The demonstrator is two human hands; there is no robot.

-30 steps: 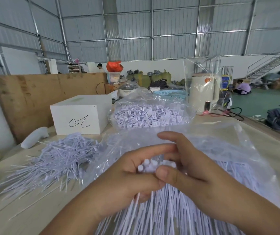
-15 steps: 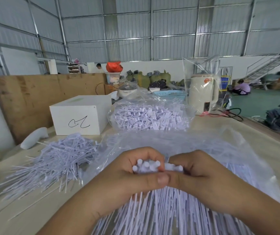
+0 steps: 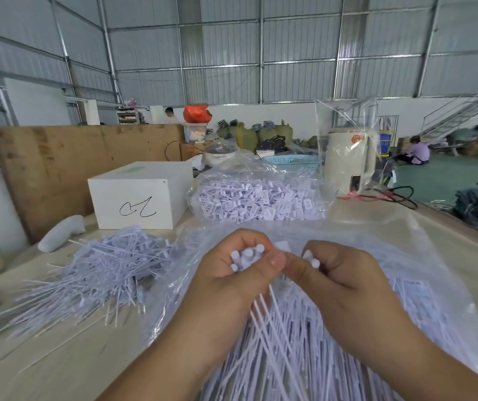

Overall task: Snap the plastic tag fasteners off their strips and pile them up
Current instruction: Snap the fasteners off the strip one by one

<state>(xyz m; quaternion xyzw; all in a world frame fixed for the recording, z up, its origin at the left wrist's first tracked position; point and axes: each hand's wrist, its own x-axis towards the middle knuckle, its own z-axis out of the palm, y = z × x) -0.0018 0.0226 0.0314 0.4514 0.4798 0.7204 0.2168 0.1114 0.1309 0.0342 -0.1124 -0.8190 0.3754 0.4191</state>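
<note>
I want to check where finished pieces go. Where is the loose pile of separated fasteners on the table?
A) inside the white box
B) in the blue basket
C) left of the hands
C: the loose pile of fasteners lies on the bare table, left of the left hand.

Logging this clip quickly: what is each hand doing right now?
Left hand: grips a bunch of tag fasteners.
Right hand: pinches a few separated fasteners.
</note>
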